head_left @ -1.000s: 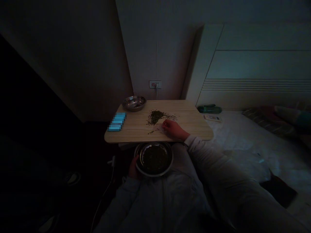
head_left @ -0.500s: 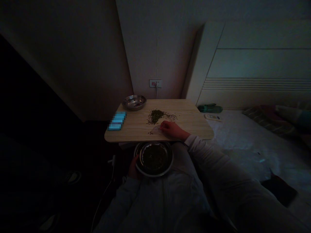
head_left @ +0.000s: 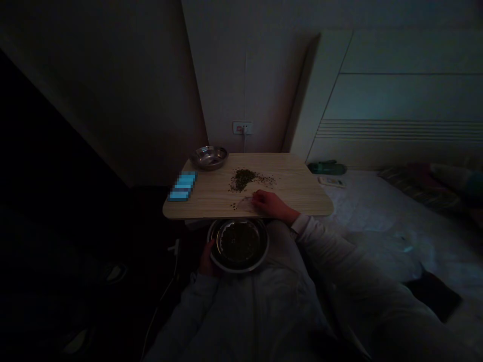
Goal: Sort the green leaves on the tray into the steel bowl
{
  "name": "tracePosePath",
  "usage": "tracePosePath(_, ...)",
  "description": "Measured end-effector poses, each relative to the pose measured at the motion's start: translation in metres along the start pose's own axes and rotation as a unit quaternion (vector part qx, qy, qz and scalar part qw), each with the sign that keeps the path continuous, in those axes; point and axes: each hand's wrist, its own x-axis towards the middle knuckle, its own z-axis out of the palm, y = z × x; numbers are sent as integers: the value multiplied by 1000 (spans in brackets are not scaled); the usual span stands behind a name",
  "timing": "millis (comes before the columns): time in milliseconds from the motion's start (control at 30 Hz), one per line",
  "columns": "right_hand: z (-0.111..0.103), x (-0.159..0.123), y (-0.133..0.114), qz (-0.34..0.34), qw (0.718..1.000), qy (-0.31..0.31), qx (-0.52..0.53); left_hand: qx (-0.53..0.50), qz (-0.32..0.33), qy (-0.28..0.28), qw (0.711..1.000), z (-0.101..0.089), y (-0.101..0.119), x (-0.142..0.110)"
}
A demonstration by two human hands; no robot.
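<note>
My left hand is closed on the left rim of a metal bowl that rests on my lap. Dark green beans or bean-like grains lie inside it. Over the front part of the small wooden table, my right hand has its fingers pinched on a thin see-through piece, perhaps plastic, lying low on the tabletop. Beyond these fingers is a loose pile of small green grains, with more scattered to its right and a few near the see-through piece.
On the table stand a second metal bowl at back left and a lit phone at the left edge. A bed with a green bottle and a pale remote is to the right. A white cable hangs at left.
My right hand has shifted very slightly right and down, still pinching the see-through piece. My left hand and the bowl on my lap stay nearly in place.
</note>
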Motion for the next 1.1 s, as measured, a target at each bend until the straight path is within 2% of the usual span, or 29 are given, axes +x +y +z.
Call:
tracePosePath(200, 2, 5, 6, 14, 999, 30, -28, -5, -10, 3, 1000, 2, 1, -1)
tracePosePath(567, 7, 13, -11, 16, 1000, -12, -14, -32, 0, 11, 999, 4, 2, -6)
tracePosePath(967, 11, 15, -11, -36, 999, -24, 6, -67, -12, -57, 996, -11, -1, 9)
tracePosePath(1100, 15, 18, -14, -24, 999, -25, -6, -55, -14, -22, 998, -7, -1, 5)
